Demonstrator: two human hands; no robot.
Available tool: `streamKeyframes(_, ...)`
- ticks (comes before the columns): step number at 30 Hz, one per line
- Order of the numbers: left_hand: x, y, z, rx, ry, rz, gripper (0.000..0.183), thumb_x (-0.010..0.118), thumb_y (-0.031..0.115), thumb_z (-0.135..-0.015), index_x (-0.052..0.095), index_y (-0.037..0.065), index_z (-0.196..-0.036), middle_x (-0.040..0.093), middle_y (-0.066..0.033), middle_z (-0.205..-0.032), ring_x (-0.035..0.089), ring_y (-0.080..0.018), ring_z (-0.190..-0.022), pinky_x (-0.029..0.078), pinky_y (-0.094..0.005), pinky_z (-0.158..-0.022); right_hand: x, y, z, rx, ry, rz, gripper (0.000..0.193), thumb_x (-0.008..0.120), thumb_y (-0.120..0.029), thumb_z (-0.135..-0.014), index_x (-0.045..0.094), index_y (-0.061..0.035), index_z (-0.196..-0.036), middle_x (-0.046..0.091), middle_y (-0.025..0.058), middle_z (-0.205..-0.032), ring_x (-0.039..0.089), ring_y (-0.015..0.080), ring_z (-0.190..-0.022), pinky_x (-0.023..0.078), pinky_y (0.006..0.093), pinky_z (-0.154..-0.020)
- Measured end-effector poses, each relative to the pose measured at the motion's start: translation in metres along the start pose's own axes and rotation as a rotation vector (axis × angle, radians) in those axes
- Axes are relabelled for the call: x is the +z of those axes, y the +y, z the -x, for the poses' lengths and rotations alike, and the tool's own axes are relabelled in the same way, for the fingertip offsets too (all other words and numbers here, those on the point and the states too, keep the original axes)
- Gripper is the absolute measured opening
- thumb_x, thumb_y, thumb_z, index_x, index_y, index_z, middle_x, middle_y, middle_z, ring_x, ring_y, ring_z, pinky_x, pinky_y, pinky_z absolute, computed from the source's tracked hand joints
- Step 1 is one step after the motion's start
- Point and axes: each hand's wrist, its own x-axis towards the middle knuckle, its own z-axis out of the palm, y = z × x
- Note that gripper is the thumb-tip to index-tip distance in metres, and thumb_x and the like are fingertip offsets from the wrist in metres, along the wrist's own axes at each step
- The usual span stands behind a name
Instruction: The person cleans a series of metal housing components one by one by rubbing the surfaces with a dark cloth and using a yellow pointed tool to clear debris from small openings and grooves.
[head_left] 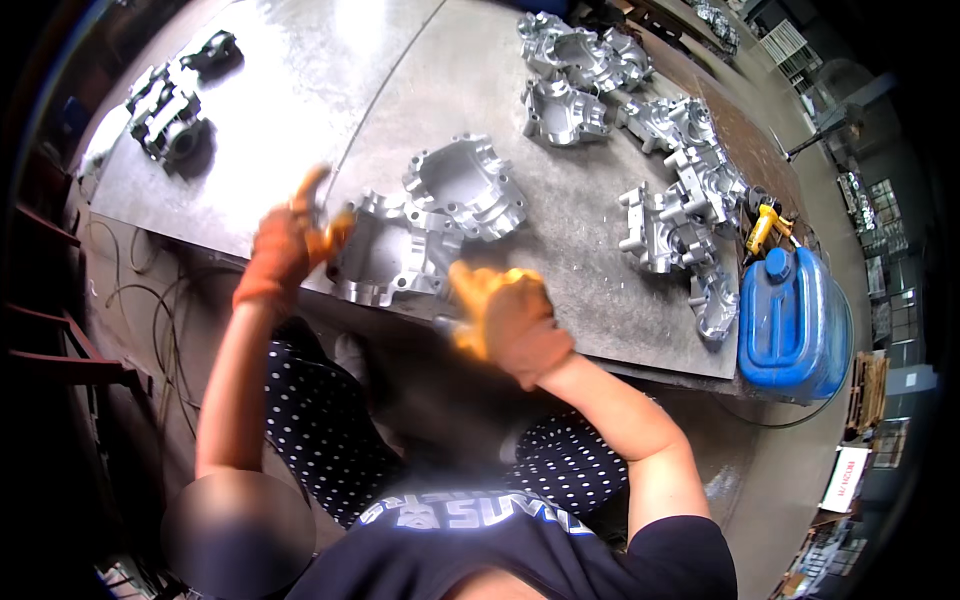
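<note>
My left hand (283, 248), in an orange glove, is at the left edge of a silver cast-metal housing (385, 262) near the table's front edge. Its fingers are spread, and I see nothing held in them. My right hand (515, 325), in an orange and yellow glove, is just right of that housing, over the front edge. Its fingers are curled, with a small greyish blurred thing showing at their lower left; motion hides what it is. A second silver housing (462, 180) lies directly behind the first, touching or overlapping it.
Several silver castings (565, 110) lie at the back and right of the metal table (350, 60). Dark castings (165, 115) sit far left. At the right edge are a blue jerrycan (790, 320) and a yellow-handled tool (763, 230). Cables (165, 310) hang below left.
</note>
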Motion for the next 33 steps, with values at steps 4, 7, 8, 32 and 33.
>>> streamKeyframes(4,0.010,0.009,0.044,-0.113,-0.061,0.328,0.054,0.073,0.018,-0.090,0.055,0.002,-0.139,0.061,-0.0018,-0.076,0.052,-0.0079,-0.067,0.045,-0.0261,-0.058,0.023,-0.014,-0.017,0.091,0.168,-0.082,0.063,0.075,-0.045,-0.084,0.056,-0.0129,-0.136,0.072,0.0130,-0.111,0.071,0.0288,-0.097,0.053,0.0444,-0.084)
streamKeyframes(7,-0.002,0.033,0.042,-0.302,-0.025,0.589,0.047,0.072,0.020,-0.091,0.060,-0.001,-0.132,0.066,-0.0051,-0.085,0.058,-0.0093,-0.070,0.049,-0.0267,-0.060,0.051,0.008,-0.021,0.003,0.468,-0.720,0.051,0.077,-0.021,-0.086,0.063,-0.0001,-0.130,0.071,0.0195,-0.118,0.070,0.0336,-0.103,0.056,0.0421,-0.089)
streamKeyframes(8,-0.005,0.026,0.030,-0.197,-0.015,0.630,0.045,0.074,0.023,-0.092,0.062,-0.002,-0.128,0.069,-0.0053,-0.091,0.062,-0.0100,-0.076,0.051,-0.0254,-0.062,0.055,0.021,-0.030,-0.108,0.509,-0.939,0.051,0.077,-0.016,-0.086,0.060,0.0042,-0.129,0.071,0.0177,-0.111,0.070,0.0295,-0.095,0.057,0.0380,-0.082)
streamKeyframes(32,0.139,0.156,-0.013,0.891,0.075,-0.586,0.047,0.053,0.022,-0.093,0.059,0.033,-0.138,0.039,-0.0088,-0.159,0.032,-0.0380,-0.147,0.026,-0.0717,-0.112,0.065,0.097,0.035,0.813,0.952,-1.490,0.010,0.062,-0.017,-0.095,0.060,-0.0089,-0.101,0.059,0.0015,-0.077,0.059,0.0140,-0.058,0.045,0.0305,-0.045)
streamKeyframes(33,0.140,0.146,-0.029,0.933,0.145,-0.533,0.044,0.055,0.023,-0.092,0.061,0.032,-0.134,0.040,-0.0086,-0.158,0.034,-0.0378,-0.146,0.027,-0.0715,-0.111,0.054,0.096,0.039,0.861,0.864,-1.509,0.009,0.062,-0.016,-0.095,0.060,-0.0088,-0.100,0.059,0.0018,-0.075,0.058,0.0145,-0.056,0.044,0.0298,-0.045)
